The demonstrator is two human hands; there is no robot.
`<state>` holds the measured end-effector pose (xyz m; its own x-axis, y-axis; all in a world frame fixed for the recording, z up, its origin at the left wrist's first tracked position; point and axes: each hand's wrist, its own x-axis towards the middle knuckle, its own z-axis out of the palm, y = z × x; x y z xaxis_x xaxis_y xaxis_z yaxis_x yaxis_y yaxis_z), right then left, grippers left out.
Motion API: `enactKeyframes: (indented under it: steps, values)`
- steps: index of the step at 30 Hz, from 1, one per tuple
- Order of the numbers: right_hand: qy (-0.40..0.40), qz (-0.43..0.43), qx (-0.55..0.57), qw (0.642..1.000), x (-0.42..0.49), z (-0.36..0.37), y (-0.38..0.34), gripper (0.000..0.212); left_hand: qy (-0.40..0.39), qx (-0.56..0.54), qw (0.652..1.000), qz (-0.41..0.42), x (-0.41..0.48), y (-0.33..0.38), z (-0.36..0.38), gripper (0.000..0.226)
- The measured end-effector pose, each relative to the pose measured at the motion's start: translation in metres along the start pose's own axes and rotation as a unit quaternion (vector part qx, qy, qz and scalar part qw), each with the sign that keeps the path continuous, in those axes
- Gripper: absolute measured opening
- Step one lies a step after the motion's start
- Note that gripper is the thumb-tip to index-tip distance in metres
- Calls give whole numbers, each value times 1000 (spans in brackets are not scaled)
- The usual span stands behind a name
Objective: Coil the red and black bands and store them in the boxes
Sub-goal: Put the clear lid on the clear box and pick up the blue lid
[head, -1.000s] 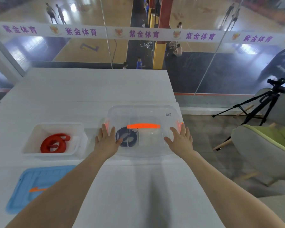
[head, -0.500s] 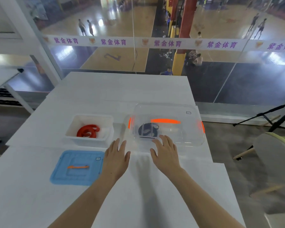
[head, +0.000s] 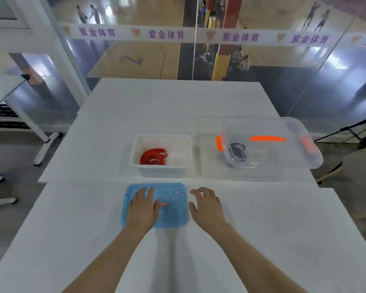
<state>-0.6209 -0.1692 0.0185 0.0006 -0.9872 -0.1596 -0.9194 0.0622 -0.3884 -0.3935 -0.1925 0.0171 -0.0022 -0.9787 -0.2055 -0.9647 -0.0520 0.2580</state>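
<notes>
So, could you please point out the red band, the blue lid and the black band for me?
red band (head: 153, 156): head view, on the coil's middle loops.
blue lid (head: 173, 216): head view, on its bare right part.
black band (head: 237, 151): head view, on the coil, seen through the clear box.

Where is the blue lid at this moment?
In the head view, the blue lid lies flat on the white table, just in front of the open white box, with the left hand on it.

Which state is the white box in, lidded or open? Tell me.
Open. The white box has no lid; the coiled red band shows directly inside. The blue lid lies flat on the table, under the left hand.
</notes>
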Motion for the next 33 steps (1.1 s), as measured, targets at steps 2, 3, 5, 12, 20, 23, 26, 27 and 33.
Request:
enactKeyframes:
  steps: [2, 3, 5, 12, 20, 23, 26, 27, 33]
  values:
    - [-22, 12, -15, 1000, 3, 21, -25, 50, -15, 0, 1000, 0, 3, -37, 0, 57]
    - [-31, 19, -20, 999, 5, 30, -35, 50, -24, -4, 1000, 0, 5, -52, 1, 57]
    - [-44, 34, -22, 998, 8, 46, -49, 50, -43, -12, 999, -3, 11, -76, 5, 57]
    - [-100, 101, -6, 990, 37, 88, -59, 55, -126, -61, 989, -48, 46, -119, 27, 58]
    - [-141, 176, 89, 970, 58, 121, -39, 57, -185, -176, 962, -102, 76, -127, 60, 60]
    - [-124, 194, 132, 964, 56, 127, -39, 54, -155, -262, 939, -158, 76, -124, 58, 64]
    - [-113, 211, 163, 957, 52, 129, -40, 52, -152, -301, 924, -180, 73, -123, 55, 63]
    - [-102, 215, 172, 956, 50, 128, -40, 50, -155, -303, 923, -181, 71, -124, 54, 63]
    - [19, 191, 209, 959, 23, 114, -39, 37, -126, -391, 893, -182, 41, -136, 42, 63]
